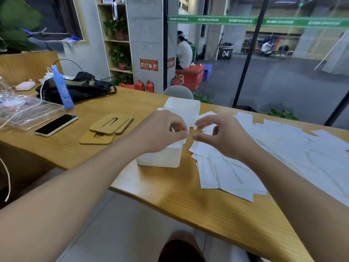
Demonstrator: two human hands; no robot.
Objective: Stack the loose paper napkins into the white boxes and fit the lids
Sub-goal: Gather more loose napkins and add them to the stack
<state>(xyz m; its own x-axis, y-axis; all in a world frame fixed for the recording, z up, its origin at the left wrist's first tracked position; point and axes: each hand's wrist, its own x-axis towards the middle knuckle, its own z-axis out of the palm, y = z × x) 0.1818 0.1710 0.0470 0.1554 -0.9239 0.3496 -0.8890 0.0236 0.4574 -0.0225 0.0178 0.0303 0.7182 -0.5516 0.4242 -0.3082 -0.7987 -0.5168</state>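
Two white boxes stand on the wooden table: the near box [160, 157] under my hands and a second box [184, 108] behind it. My left hand [162, 132] hovers over the near box, its fingertips pinching the edge of a white napkin [180, 142] that lies at the box's top. My right hand [221, 136] is just to the right, fingers curled, pinching a napkin [206, 129] above the pile. Loose napkins [236, 173] are spread over the table's right side. Two wooden lids [111, 122] with slots lie overlapped to the left.
A phone [56, 124] lies face up left of the lids. Further left are a clear plastic case [28, 114], a blue spray bottle [61, 87], a black bag [79, 87] and cables. The table's front edge [188, 210] runs diagonally before me. A grey chair back [178, 91] stands behind the table.
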